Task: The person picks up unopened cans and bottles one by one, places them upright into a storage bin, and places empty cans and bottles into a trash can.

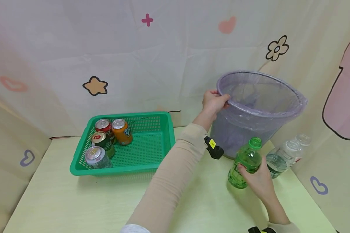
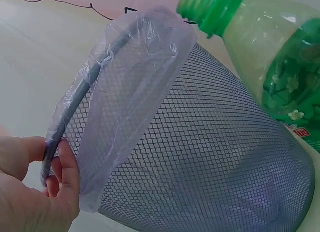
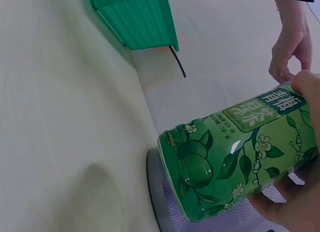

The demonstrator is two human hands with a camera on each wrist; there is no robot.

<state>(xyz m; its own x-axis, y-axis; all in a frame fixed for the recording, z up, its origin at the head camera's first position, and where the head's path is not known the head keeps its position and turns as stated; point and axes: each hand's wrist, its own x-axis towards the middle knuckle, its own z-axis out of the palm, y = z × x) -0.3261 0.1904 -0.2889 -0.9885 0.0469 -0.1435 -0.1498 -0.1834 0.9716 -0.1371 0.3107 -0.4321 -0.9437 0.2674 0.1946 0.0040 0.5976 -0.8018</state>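
Observation:
My left hand (image 1: 213, 103) pinches the rim of a mesh waste bin (image 1: 226, 132) between thumb and fingers. A thin purple bag (image 2: 135, 81) lines this bin and is folded over its rim. In front of the bin, my right hand (image 1: 260, 178) grips a green plastic tea bottle (image 1: 250, 157) with a green cap, thumb on one side and fingers round the other. The bottle's printed label (image 3: 240, 152) fills much of the right wrist view. It is tilted, cap end upward, and its base is above the tabletop.
Two clear plastic bottles (image 1: 277, 161) stand to the right of the bin. On the left is a green plastic basket (image 1: 122, 169) with several drink cans (image 1: 123, 136) at its left side. A patterned cloth (image 1: 178, 64) hangs behind the pale table (image 1: 61, 197).

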